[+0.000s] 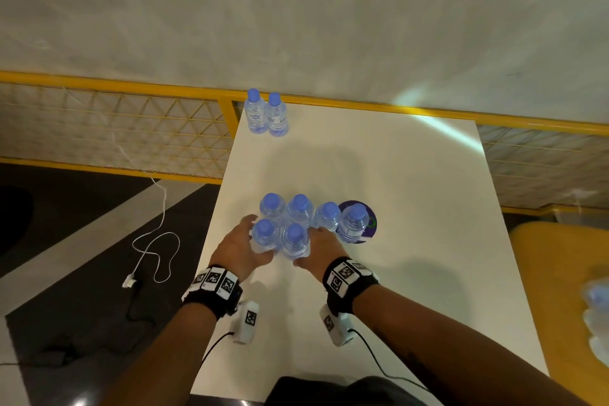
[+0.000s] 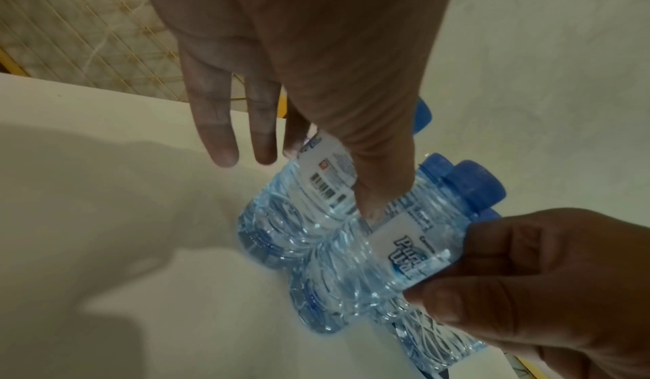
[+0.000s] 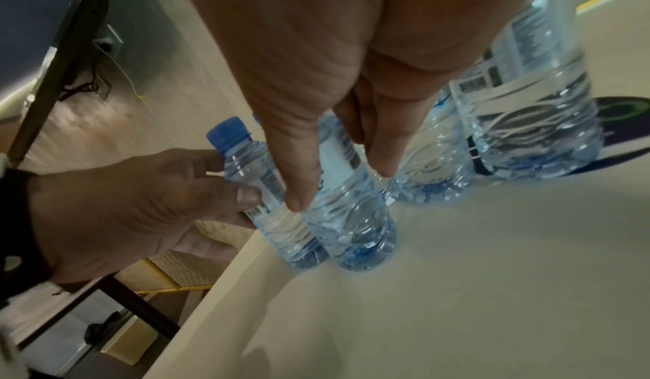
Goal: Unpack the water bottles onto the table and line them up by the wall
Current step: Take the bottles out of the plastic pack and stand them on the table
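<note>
White table (image 1: 412, 194) pushed up against a pale wall, yellow mesh railing (image 1: 108, 128) running behind it. Going left to right: a white cable (image 1: 155, 241) is lying on the floor, then two upright bottles (image 1: 266, 114) at the far left corner by the wall. Nearer you sits a cluster of six blue-capped bottles (image 1: 300, 211). Your left hand (image 1: 239, 245) has its grip wrapped round the front-left bottle (image 1: 263, 236), thumb and fingers curled on it. Your right hand (image 1: 321, 245) grips the front-right bottle (image 1: 294, 241) beside it. The rightmost bottle stands on a dark round sticker (image 1: 370, 224).
</note>
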